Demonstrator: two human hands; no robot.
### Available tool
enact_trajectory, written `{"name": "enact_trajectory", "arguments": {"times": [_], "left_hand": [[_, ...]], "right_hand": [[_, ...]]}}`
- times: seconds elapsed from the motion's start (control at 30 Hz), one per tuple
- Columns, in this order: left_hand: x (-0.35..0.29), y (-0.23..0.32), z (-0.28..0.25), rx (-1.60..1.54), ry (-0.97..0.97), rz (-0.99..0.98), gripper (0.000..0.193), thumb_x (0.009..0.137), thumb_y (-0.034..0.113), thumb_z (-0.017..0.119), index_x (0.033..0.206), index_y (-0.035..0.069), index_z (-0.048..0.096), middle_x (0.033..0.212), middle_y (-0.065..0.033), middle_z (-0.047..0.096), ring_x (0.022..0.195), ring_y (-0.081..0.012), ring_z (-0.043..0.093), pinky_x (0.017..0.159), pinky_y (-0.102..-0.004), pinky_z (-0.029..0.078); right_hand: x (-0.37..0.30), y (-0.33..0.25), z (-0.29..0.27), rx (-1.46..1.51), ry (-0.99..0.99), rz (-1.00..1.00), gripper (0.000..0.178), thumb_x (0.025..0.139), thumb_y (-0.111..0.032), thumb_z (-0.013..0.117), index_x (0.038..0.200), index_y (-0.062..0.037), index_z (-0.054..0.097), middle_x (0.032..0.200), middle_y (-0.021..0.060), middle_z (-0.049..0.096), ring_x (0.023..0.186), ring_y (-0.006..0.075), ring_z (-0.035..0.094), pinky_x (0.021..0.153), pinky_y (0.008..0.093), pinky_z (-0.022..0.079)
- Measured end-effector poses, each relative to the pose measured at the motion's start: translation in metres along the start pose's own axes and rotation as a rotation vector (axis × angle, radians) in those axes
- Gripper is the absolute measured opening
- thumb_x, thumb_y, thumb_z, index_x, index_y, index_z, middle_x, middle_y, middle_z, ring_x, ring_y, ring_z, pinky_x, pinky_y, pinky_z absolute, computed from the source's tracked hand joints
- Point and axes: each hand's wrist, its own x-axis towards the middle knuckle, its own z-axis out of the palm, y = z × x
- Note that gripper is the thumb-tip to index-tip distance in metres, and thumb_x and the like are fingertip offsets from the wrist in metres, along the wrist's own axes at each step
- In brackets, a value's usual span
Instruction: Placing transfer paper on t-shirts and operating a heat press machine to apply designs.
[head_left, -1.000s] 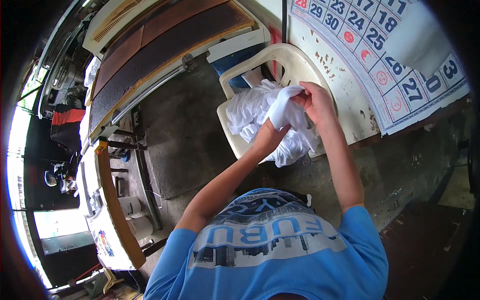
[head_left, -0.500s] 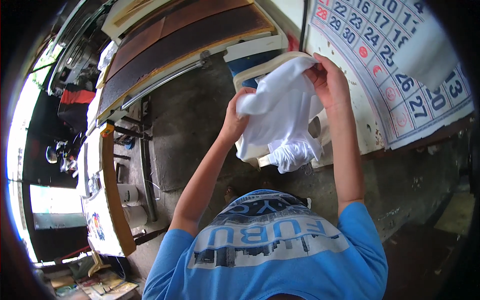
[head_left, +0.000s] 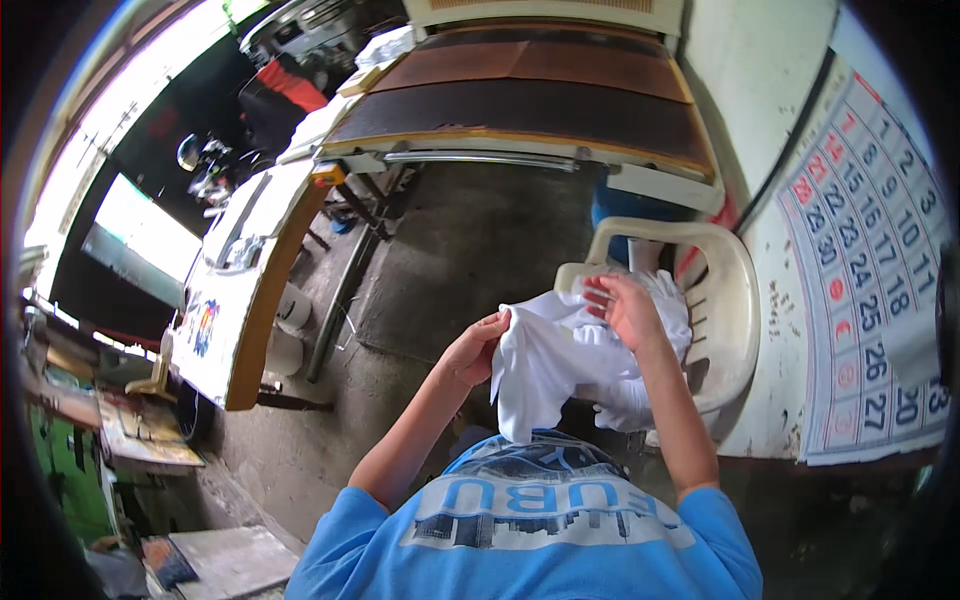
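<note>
Presently, the white cloth [head_left: 540,370] hangs between your hands, in front of the pale plastic armchair [head_left: 738,345]. Your left hand [head_left: 474,348] pinches its upper left corner between thumb and fingers. Your right hand [head_left: 628,312] is at the cloth's other side, fingers bent and parted; whether they grip fabric you cannot tell from this view. More white fabric [head_left: 668,300] lies bunched on the chair seat. Beyond the chair stands a dark-topped table [head_left: 540,108]; to your right, a calendar [head_left: 872,290] hangs on the wall
</note>
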Motion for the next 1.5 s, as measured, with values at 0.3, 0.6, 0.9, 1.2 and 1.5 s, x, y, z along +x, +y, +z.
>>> {"name": "enact_trajectory", "arguments": {"times": [0.3, 0.6, 0.9, 1.2, 1.5], "left_hand": [[-0.017, 0.031, -0.024, 0.054, 0.139, 0.178, 0.013, 0.082, 0.019, 0.056, 0.083, 0.007, 0.055, 0.075, -0.0031, 0.057, 0.066, -0.0128, 0.057, 0.062, -0.0289, 0.048], [-0.04, 0.08, -0.058, 0.143, 0.229, 0.25, 0.023, 0.08, 0.03, 0.058, 0.082, 0.008, 0.055, 0.072, -0.0007, 0.056, 0.063, -0.0084, 0.054, 0.057, -0.0232, 0.046], [-0.111, 0.203, -0.207, -0.324, 0.276, 0.773, 0.022, 0.087, 0.024, 0.045, 0.086, 0.003, 0.052, 0.084, -0.009, 0.057, 0.079, -0.0212, 0.057, 0.076, -0.0372, 0.048], [-0.272, 0.288, -0.326, 0.928, 0.946, 1.379, 0.03, 0.076, 0.021, 0.045, 0.095, -0.002, 0.051, 0.081, -0.0072, 0.056, 0.072, -0.0174, 0.057, 0.061, -0.0282, 0.047], [-0.163, 0.367, -0.251, 0.019, 0.682, 1.027, 0.033, 0.082, 0.042, 0.05, 0.09, 0.011, 0.056, 0.076, -0.0019, 0.057, 0.068, -0.0107, 0.057, 0.06, -0.0266, 0.049]], "right_hand": [[-0.007, 0.029, 0.101, -0.485, -0.327, -0.086, 0.024, 0.086, -0.023, 0.05, 0.092, -0.0003, 0.057, 0.085, 0.0061, 0.058, 0.076, 0.0133, 0.057, 0.068, 0.0253, 0.049], [0.018, 0.062, 0.192, -0.876, -0.12, -0.337, 0.012, 0.079, -0.01, 0.058, 0.073, 0.0, 0.059, 0.063, -0.0003, 0.057, 0.06, 0.0052, 0.05, 0.055, 0.0203, 0.04], [0.108, 0.066, 0.128, 0.294, -0.052, -0.33, 0.019, 0.085, -0.014, 0.046, 0.095, 0.0004, 0.053, 0.093, 0.0125, 0.058, 0.085, 0.0227, 0.057, 0.078, 0.0354, 0.046], [0.04, -0.029, 0.055, -0.149, 0.598, -0.704, 0.041, 0.084, -0.023, 0.037, 0.108, 0.0079, 0.049, 0.103, 0.0201, 0.054, 0.088, 0.0289, 0.057, 0.075, 0.0391, 0.049], [0.147, -0.15, 0.097, -0.035, 0.441, -0.71, 0.024, 0.086, -0.022, 0.044, 0.094, -0.0016, 0.054, 0.089, 0.0115, 0.058, 0.079, 0.0234, 0.057, 0.072, 0.0367, 0.048]]}}
